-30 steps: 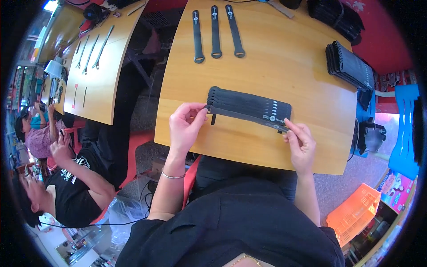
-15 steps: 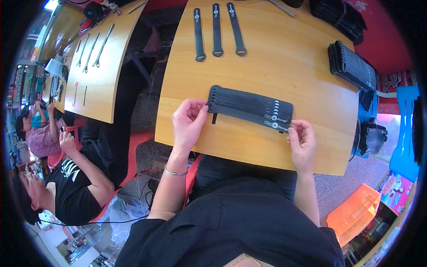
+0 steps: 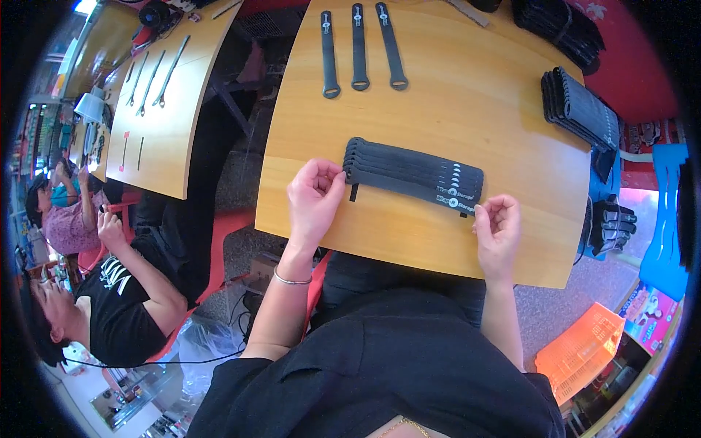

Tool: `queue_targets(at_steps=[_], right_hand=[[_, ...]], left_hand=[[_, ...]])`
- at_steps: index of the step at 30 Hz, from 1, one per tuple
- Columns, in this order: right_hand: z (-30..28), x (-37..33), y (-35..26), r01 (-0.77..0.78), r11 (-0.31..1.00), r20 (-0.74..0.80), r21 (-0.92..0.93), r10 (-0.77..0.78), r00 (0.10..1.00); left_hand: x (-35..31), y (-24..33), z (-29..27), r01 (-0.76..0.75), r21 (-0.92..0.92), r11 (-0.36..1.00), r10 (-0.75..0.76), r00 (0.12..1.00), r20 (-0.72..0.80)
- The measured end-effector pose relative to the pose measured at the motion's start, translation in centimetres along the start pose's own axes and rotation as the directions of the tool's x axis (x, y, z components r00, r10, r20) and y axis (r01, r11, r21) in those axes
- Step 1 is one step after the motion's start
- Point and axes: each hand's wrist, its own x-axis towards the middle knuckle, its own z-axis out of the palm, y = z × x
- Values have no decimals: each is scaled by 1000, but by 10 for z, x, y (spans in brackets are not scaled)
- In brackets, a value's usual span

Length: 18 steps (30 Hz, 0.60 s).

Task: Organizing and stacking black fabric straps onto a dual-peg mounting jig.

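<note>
A: Where did the stack [image 3: 412,169] lie?
B: Mid-frame, between the left hand [image 3: 315,198] and right hand [image 3: 499,223]. The left's fingertips touched its left end; whether they pinched it, no one could tell. The right hung half-curled just beside the right end; whether thumb and finger met was unclear.
A: What had changed?
B: A second earlier, both hands held the front strap [image 3: 409,187] at an angle. Now it lay flat along the stack.
A: Room?
B: The table's [image 3: 467,102] near edge ran just below; wood stretched up toward three straps [image 3: 358,55] at upper centre.
</note>
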Motion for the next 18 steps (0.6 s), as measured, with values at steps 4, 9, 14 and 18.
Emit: queue_targets(at_steps=[4,9,14,18], right_hand=[[1,-1,-2,-18,1000,-13,-12,17,1000],[1,-1,-1,-17,1000,-24,-20,16,1000],[2,0,-2,-22,1000,-33,-10,22,999],[3,0,-2,-10,1000,-45,-26,9,999]], left_hand=[[-1,-1,1,-8,17,1000,8,1000,-21],[0,-1,2,-23,31,999,24,999,-34],[0,-4,2,-18,4,1000,18,999,-30],[1,-1,3,-5,21,1000,6,1000,-26]])
